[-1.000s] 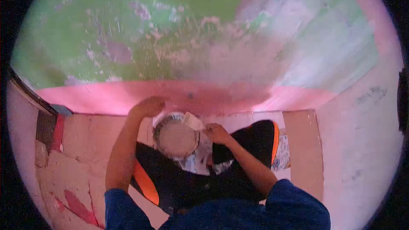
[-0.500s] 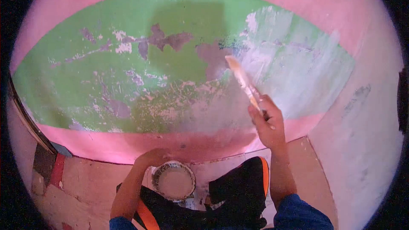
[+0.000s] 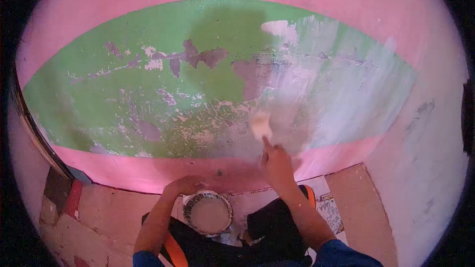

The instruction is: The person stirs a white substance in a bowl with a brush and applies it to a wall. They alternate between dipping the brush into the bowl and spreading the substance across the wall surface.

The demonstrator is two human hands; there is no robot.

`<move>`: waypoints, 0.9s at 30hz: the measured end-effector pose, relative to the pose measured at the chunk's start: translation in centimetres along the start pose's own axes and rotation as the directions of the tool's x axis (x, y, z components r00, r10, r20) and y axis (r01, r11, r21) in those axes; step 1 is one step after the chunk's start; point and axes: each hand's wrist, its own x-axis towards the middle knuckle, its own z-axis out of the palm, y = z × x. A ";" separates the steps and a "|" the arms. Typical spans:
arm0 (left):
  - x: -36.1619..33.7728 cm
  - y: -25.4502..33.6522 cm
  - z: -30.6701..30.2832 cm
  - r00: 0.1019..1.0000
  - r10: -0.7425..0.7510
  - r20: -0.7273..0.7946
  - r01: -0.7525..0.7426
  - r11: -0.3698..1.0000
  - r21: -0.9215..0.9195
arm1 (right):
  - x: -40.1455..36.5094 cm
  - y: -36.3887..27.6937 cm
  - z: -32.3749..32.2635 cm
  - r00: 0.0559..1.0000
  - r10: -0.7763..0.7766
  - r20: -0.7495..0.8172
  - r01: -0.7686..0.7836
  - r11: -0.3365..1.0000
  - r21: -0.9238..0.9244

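Note:
My right hand (image 3: 277,165) is wrapped around the handle of a broad, flat paintbrush (image 3: 261,124), its pale bristles blurred against the lower part of the painted wall. Behind the brush, the wall's green lens-shaped patch (image 3: 99,104) is peeling, and a whitish wet-looking coat covers its right side. My left hand (image 3: 187,185) is closed at the far left rim of a round bucket (image 3: 208,213) between my legs; its fingertips are partly hidden. Pale grey-beige paint or thin coating fills the bucket, with splashes on its inner wall.
Pink wall (image 3: 148,170) borders the green patch above and below. Sheets of cardboard (image 3: 116,212) cover the floor at the wall's foot, and a printed piece (image 3: 332,215) lies right of my leg. A dark edge strip (image 3: 42,136) runs down the left.
The brush has moved down and left, from the middle of the green patch to its lower part. My left hand stays by the bucket; the view has shifted slightly.

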 end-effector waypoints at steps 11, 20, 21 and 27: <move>-1.0 3.0 -1.8 0.995 0.026 0.098 -0.031 0.998 0.047 | 4.1 2.4 -12.1 0.990 -0.120 -0.068 0.132 0.966 0.221; -0.4 2.0 -2.1 0.998 0.069 0.009 -0.070 0.990 0.123 | 2.0 4.1 -11.0 0.924 0.153 0.351 -0.381 0.451 0.807; 0.1 1.1 -1.6 0.998 0.065 0.003 -0.065 0.990 0.126 | 1.5 4.5 -10.7 0.861 0.158 0.483 -0.509 0.247 0.825; 1.6 2.5 -1.6 0.989 0.137 0.048 -0.139 0.989 0.052 | 0.5 6.2 -6.9 0.796 -0.149 0.587 -0.518 0.335 0.787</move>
